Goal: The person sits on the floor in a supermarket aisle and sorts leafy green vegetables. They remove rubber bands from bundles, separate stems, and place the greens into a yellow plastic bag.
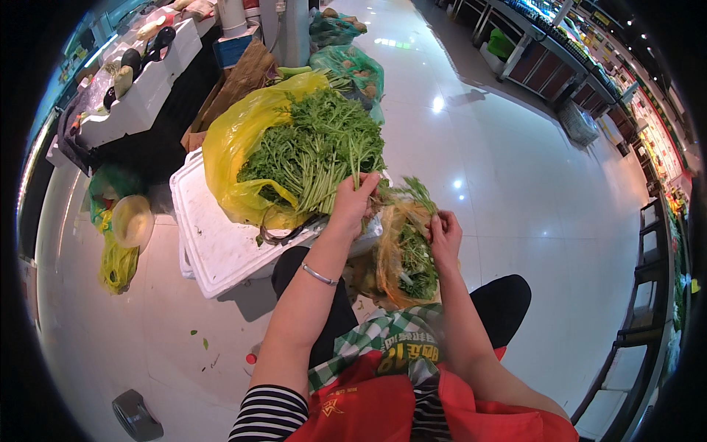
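A large heap of leafy greens (326, 143) with pale stems spills from a yellow plastic bag (232, 166) on a white foam box lid (215, 243). At the heap's near right edge, my left hand (353, 201) holds green stems (355, 160) upright between thumb and fingers. My right hand (445, 235) pinches a small leafy sprig (418, 192) above an orange plastic bag (391, 259). Loose greens (415, 259) lie inside that bag, between my knees. A dark looped strap or band (276, 236) rests by the yellow bag's lower edge.
White foam boxes (160, 91) of vegetables stand at upper left. Green bags (353, 69) of produce sit beyond the heap. On the floor are a plastic bowl (132, 221), a yellow bag (119, 265), a dark object (137, 414) and leaf scraps (205, 343). Display racks (629, 353) line the right.
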